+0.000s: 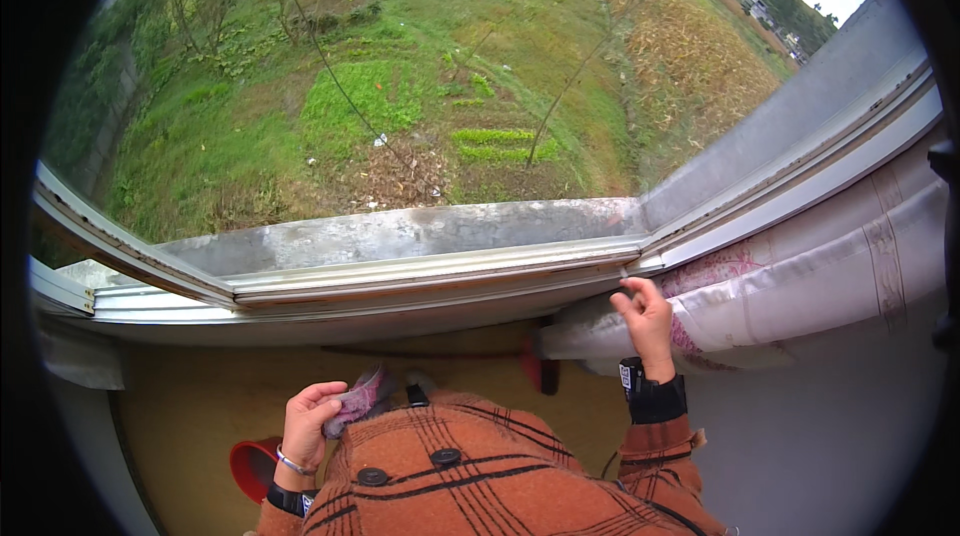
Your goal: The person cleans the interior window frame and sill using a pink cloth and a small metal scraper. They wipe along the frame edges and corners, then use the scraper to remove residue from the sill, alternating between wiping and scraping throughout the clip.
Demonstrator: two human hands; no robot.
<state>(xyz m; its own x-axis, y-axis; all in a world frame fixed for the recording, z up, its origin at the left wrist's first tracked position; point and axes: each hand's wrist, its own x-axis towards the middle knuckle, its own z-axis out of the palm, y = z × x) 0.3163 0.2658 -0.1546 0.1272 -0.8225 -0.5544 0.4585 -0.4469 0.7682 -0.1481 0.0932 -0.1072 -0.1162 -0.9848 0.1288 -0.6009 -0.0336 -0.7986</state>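
My left hand (306, 422) grips a crumpled pink and grey cloth (361, 399) low in front of the orange plaid coat. Near the right lower corner of the open window, my right hand (646, 318) is raised with its fingers curled. A small pale bit shows at its fingertips, but whether it is held or belongs to the frame is unclear. The white window track (435, 273) runs just beyond both hands. Beside my right hand hangs a pale curtain (795, 296) with pink patterning.
A window sash frame (135, 239) stands at the left. Outside the track lies a weathered concrete ledge (405, 232), with a garden far below. On the yellowish floor (187, 378) are a red bucket (253, 465) at the left and a red and black object (541, 371) below the curtain.
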